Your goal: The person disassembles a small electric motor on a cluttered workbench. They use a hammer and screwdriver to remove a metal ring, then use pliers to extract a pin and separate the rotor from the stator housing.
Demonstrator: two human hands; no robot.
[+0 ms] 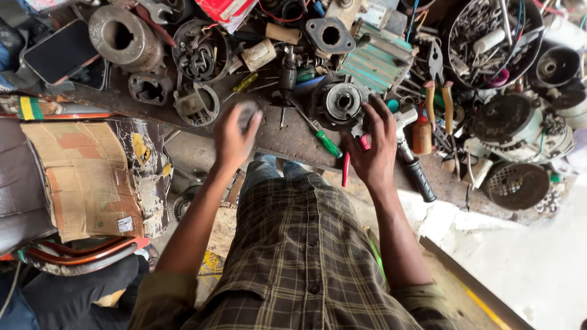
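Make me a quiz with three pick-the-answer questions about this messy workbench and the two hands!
1. Where does the green-handled screwdriver lie?
A. on the bench between the two hands
B. inside the wire basket
C. on the cardboard

2. What colour are the handles of the pliers right of the right hand?
A. blue
B. orange-brown
C. white

3. What is the left hand doing?
A. resting flat and empty on the shirt
B. gripping a hammer
C. closed around a small grey thing, blurred

Answers:
1 A: it lies slanted on the bench, between the left hand and the right hand.
2 B: both handles look orange-brown.
3 C: the fingers curl round a small grey object; the blur hides what it is.
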